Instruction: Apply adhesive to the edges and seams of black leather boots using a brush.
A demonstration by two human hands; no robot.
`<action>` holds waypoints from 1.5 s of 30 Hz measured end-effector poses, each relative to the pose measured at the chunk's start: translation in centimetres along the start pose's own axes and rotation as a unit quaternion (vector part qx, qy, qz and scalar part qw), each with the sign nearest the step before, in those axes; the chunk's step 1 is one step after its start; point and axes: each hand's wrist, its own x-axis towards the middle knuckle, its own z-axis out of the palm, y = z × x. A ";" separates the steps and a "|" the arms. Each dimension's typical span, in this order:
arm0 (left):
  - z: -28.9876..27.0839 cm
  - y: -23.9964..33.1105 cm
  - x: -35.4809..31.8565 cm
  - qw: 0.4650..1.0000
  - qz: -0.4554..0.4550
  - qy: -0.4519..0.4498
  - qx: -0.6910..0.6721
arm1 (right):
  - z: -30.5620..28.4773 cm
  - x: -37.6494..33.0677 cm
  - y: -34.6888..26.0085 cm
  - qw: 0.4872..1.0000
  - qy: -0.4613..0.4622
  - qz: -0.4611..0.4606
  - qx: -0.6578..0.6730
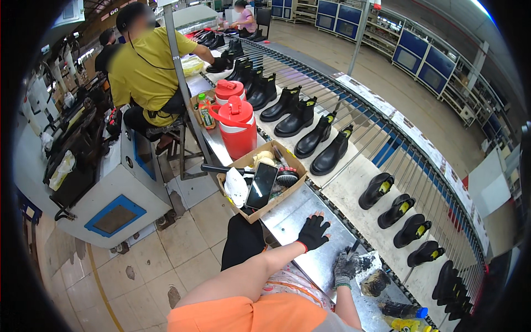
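My left hand (313, 231), in a black glove, lies flat with fingers spread on the bare metal worktop (287, 218), holding nothing. My right hand (345, 266), in a dirty grey glove, grips a small dark brush (354, 249) over a stained pad (369, 261). A small dark tin (374, 282) sits just right of that hand. Black ankle boots (330, 156) stand in pairs on the conveyor (354, 182) beyond the worktop.
A cardboard box (260, 180) holding a phone, a brush and cloths sits ahead of my left hand. Behind it stand red jugs (238, 127). A person in a yellow shirt (145, 69) sits at the line. A grey machine (119, 193) stands left. A blue-capped bottle (404, 311) lies nearby.
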 end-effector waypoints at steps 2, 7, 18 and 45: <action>0.1 -0.1 0.0 1.000 -0.006 -0.004 0.003 | -0.2 -0.2 -0.7 0.999 0.007 -0.020 -0.038; 0.0 0.2 0.1 1.000 -0.006 -0.026 0.005 | 0.5 0.5 1.4 1.000 0.020 0.011 0.016; 0.5 0.0 -0.1 1.000 -0.007 -0.011 0.005 | 0.2 0.2 0.5 1.000 -0.003 0.000 0.000; -21.0 12.4 7.7 0.753 0.030 -0.007 -0.657 | 0.2 0.1 2.6 0.982 0.044 -0.180 -0.036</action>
